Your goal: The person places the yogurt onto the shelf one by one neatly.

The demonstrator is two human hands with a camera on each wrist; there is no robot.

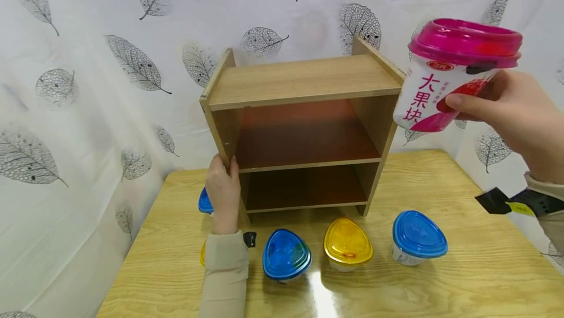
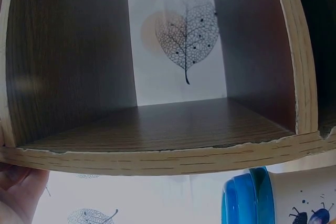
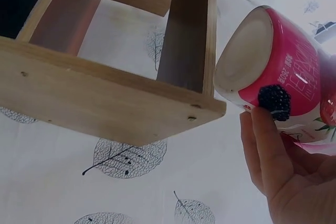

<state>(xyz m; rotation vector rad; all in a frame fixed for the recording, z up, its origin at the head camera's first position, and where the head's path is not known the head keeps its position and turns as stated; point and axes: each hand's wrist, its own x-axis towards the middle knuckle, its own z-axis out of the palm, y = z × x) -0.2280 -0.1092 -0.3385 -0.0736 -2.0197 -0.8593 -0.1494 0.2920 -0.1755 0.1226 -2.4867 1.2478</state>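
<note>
A small wooden shelf (image 1: 304, 80) with a top board and two lower boards stands on the table, slightly turned. My left hand (image 1: 223, 191) grips the front edge of its left side panel, thumb on the inner face; the left wrist view shows the fingers (image 2: 23, 187) at that edge. Up at the right, my right hand (image 1: 515, 107) holds a white and pink yogurt cup (image 1: 418, 85) with a magenta lid, tilted, beside the shelf's upper right corner. In the right wrist view the cup's pale base (image 3: 245, 51) faces the camera, and fingertips press its side.
In front of the shelf stand a blue-lidded cup (image 1: 286, 254), a yellow-lidded cup (image 1: 348, 242) and another blue-lidded cup (image 1: 418, 235). Left of the shelf, a blue lid (image 1: 204, 203) and a yellow lid (image 1: 202, 254) are partly hidden by my left arm. Leaf-patterned sheeting (image 1: 88, 127) surrounds the table.
</note>
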